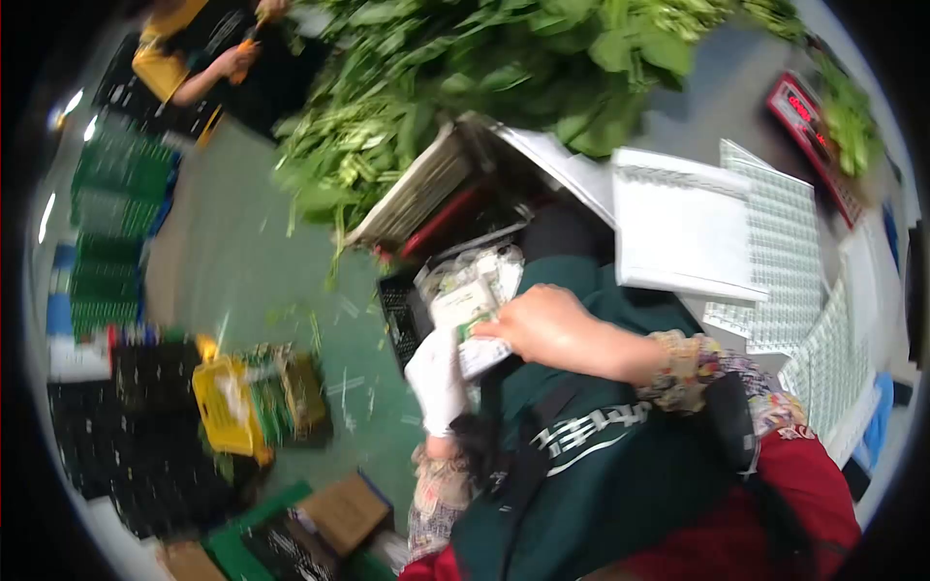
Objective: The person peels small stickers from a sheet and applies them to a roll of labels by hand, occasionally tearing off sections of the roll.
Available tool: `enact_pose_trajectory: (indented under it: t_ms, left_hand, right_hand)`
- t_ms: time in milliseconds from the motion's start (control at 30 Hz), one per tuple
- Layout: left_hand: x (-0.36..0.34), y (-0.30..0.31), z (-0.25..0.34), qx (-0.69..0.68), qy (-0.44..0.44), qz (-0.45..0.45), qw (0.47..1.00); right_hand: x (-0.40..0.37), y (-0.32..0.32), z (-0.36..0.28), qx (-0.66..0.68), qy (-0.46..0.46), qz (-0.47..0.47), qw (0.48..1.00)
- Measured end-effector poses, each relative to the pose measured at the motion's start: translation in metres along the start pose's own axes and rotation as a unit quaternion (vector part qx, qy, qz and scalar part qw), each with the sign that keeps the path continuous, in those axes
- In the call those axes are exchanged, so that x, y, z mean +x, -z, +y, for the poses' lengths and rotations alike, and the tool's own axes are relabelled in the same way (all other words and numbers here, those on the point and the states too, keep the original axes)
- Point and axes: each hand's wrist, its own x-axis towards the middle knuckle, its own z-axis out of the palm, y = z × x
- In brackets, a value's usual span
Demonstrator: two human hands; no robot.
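My left hand (435, 382) wears a white glove and is bent at the edge of a small white packet with green print (463, 303). The bare fingers of my right hand (544, 324) are closed in a pinch on the packet's near edge, close to the glove. Both hands are low in front of my dark green apron (572, 416). Beneath them sits a black crate (397, 308) holding more white, label-like pieces (496, 266). Motion blur hides the fine print and some of the fingertips.
Leafy greens (465, 68) are heaped on the bench ahead. At right lie a white pad (683, 228), label sheets (785, 252) and a scale with red digits (799, 107). A yellow basket (225, 402) and black crates (155, 436) stand left. Another person's hand (235, 63) holds an orange-handled tool.
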Motion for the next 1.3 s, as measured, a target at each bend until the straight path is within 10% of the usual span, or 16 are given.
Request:
enact_pose_trajectory:
  t_ms: [233,433,533,633,700,833,933,1033,1300]
  left_hand:
    - [0.019,-0.001,0.01,-0.053,0.222,-0.168,0.959]
    - [0.046,0.018,-0.025,0.264,0.091,-0.11,0.954]
    - [0.037,-0.017,-0.002,0.591,-0.044,0.01,0.806]
    - [0.041,-0.047,-0.003,0.484,-0.228,0.01,0.845]
    - [0.04,-0.083,0.02,0.29,-0.17,-0.161,0.928]
    - [0.043,-0.147,0.041,0.039,-0.033,-0.359,0.932]
    - [0.045,-0.166,0.044,0.007,0.016,-0.372,0.928]
    - [0.045,-0.171,0.042,0.006,0.02,-0.35,0.937]
    - [0.04,-0.172,0.041,0.028,0.032,-0.35,0.936]
  right_hand:
    - [-0.036,0.081,0.019,-0.016,0.122,0.164,0.979]
    - [-0.052,0.166,0.134,-0.377,0.071,0.313,0.869]
    - [-0.056,0.176,0.172,-0.206,-0.031,0.163,0.964]
    - [-0.057,0.196,0.145,-0.067,-0.055,0.045,0.995]
    - [-0.055,0.203,0.136,-0.002,-0.052,-0.034,0.998]
    - [-0.05,0.202,0.13,0.072,-0.026,-0.137,0.988]
    - [-0.048,0.201,0.117,0.093,-0.057,-0.189,0.976]
    - [-0.041,0.179,0.121,0.114,0.064,0.06,0.99]
    - [-0.015,0.172,0.104,-0.095,0.109,0.075,0.987]
